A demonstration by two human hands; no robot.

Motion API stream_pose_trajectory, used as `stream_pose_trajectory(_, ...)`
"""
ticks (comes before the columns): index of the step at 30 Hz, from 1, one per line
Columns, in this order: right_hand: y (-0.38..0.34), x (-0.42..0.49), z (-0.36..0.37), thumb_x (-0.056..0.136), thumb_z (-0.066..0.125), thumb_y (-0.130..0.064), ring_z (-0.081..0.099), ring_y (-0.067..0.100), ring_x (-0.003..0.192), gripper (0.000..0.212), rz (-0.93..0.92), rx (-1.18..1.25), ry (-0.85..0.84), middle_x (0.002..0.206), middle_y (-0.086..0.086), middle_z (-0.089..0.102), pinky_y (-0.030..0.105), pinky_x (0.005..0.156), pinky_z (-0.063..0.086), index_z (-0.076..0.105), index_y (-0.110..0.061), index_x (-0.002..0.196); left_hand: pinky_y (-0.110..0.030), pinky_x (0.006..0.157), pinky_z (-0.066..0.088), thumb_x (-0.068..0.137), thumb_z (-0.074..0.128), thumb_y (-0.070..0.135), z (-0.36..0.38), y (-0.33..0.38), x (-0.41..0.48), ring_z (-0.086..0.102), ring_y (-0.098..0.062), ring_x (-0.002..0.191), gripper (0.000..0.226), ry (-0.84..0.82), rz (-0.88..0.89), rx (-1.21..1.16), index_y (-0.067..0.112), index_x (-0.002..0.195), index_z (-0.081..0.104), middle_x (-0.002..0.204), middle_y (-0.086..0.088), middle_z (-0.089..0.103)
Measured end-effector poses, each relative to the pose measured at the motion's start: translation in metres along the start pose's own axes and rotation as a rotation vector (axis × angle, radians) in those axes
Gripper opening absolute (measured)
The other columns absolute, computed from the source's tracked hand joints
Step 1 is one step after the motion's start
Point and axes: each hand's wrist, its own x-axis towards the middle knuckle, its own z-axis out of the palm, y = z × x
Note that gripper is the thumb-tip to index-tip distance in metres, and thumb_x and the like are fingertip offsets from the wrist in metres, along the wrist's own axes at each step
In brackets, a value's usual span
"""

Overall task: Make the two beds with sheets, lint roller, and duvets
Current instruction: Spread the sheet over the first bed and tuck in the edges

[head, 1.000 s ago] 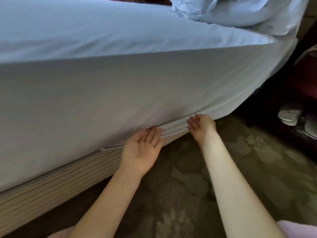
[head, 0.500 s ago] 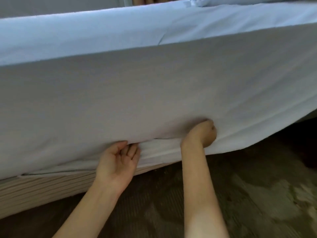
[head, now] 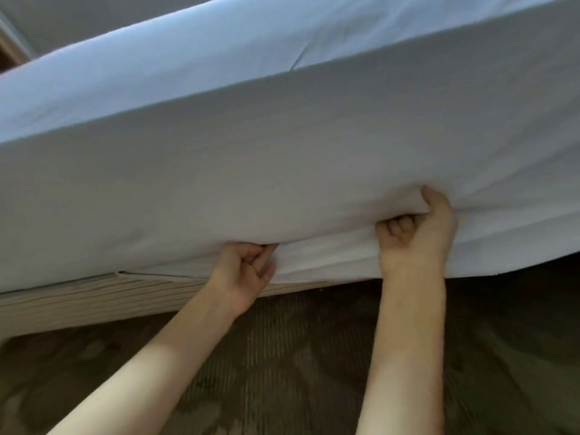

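A white sheet covers the mattress and hangs down its near side. My left hand is at the sheet's lower edge with its fingers curled round the fabric, just above the bed base. My right hand grips a bunched fold of the hanging sheet further right, thumb on top and fingers curled underneath. Loose sheet hangs below and to the right of my right hand. No lint roller or duvet shows in the head view.
A beige ribbed bed base runs under the mattress at the left. Dark patterned carpet covers the floor below my arms. A wall and a wooden edge show at the top left.
Both hands have gone from flat open palms under the sheet edge to curled grips on the fabric. The view has shifted left along the bed, and the pillows have left the frame.
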Motion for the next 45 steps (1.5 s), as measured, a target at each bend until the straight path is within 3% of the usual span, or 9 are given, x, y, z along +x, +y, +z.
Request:
stream_pose_trajectory(4,-0.026,0.002,-0.018,0.08,0.069,-0.042,0.055,0.035,0.112,0.069,0.074,0.054,-0.148,0.122,0.021,0.056,0.053,0.102,0.041,0.04,-0.006,0.131,-0.027,0.077,0.043,0.092,0.035,0.0,-0.011,0.002,0.004,0.063,-0.01,0.094,0.029,-0.072,-0.082,-0.025,0.015,0.072,0.048,0.09,0.0,0.069)
stream_pose_trajectory(11,-0.047,0.011,-0.011,0.072,0.063,-0.068,0.054,0.04,0.11,0.109,0.112,-0.284,-0.157,0.116,0.027,0.055,0.053,0.092,0.045,0.023,0.004,0.144,-0.045,0.088,0.052,0.071,0.054,-0.016,-0.027,0.023,0.013,0.067,-0.027,0.093,0.024,-0.338,-0.263,-0.116,0.0,0.086,0.063,0.092,-0.015,0.071)
stream_pose_trajectory(13,-0.043,0.013,-0.007,0.071,0.063,-0.069,0.054,0.041,0.109,0.11,0.089,-0.298,-0.118,0.114,0.028,0.055,0.054,0.084,0.049,0.024,0.004,0.143,-0.05,0.086,0.051,0.05,0.071,-0.021,-0.025,0.028,0.017,0.065,-0.035,0.1,0.037,-0.439,-0.307,-0.187,-0.005,0.083,0.066,0.104,-0.02,0.068)
stream_pose_trajectory(18,-0.04,0.007,0.003,0.072,0.067,-0.064,0.049,0.047,0.117,0.106,0.106,-0.213,-0.066,0.124,0.031,0.05,0.062,0.092,0.043,0.024,0.003,0.142,-0.049,0.112,0.027,0.065,0.049,-0.022,-0.018,0.032,0.022,0.052,-0.043,0.111,0.035,-0.474,-0.383,-0.246,-0.015,0.097,0.062,0.121,-0.029,0.057)
stream_pose_trajectory(23,-0.021,0.01,0.001,0.064,0.071,-0.065,0.049,0.046,0.118,0.111,0.083,-0.152,-0.135,0.131,0.027,0.049,0.064,0.09,0.044,0.024,-0.006,0.145,-0.057,0.103,0.035,0.024,0.077,-0.029,-0.017,0.034,0.036,0.052,-0.041,0.118,0.08,-0.619,-0.358,-0.31,-0.015,0.102,0.064,0.126,-0.03,0.055)
stream_pose_trajectory(29,0.002,0.027,0.028,0.077,0.062,-0.064,0.058,0.037,0.114,0.07,-0.105,0.051,-0.218,0.12,0.016,0.064,0.059,0.095,0.045,0.05,-0.019,0.129,-0.052,0.11,0.03,0.022,0.081,-0.023,-0.001,0.03,0.045,0.064,-0.038,0.1,0.065,-0.734,-0.322,-0.347,-0.013,0.085,0.071,0.104,-0.026,0.067)
stream_pose_trajectory(34,0.016,0.041,0.032,0.075,0.054,-0.071,0.056,0.034,0.117,0.073,-0.229,0.139,-0.195,0.126,0.011,0.062,0.058,0.095,0.045,0.052,-0.025,0.131,-0.052,0.105,0.033,0.019,0.084,-0.018,0.002,0.026,0.047,0.065,-0.032,0.102,0.066,-0.737,-0.291,-0.319,-0.008,0.084,0.073,0.104,-0.022,0.067)
stream_pose_trajectory(41,0.015,0.04,0.029,0.077,0.055,-0.069,0.057,0.035,0.114,0.064,-0.208,0.094,-0.169,0.119,0.011,0.065,0.057,0.086,0.05,0.057,-0.024,0.123,-0.057,0.097,0.042,0.04,0.076,-0.02,-0.004,0.021,0.036,0.057,-0.037,0.116,0.064,-0.726,-0.431,-0.409,0.0,0.101,0.07,0.123,-0.02,0.06)
stream_pose_trajectory(45,0.008,0.036,0.028,0.075,0.054,-0.073,0.056,0.036,0.114,0.066,-0.139,-0.001,-0.162,0.121,0.011,0.064,0.061,0.093,0.044,0.057,-0.025,0.12,-0.041,0.105,0.038,0.078,0.056,0.013,-0.013,0.022,0.013,0.055,-0.029,0.121,0.047,-0.724,-0.546,-0.077,0.011,0.125,0.053,0.127,-0.017,0.06)
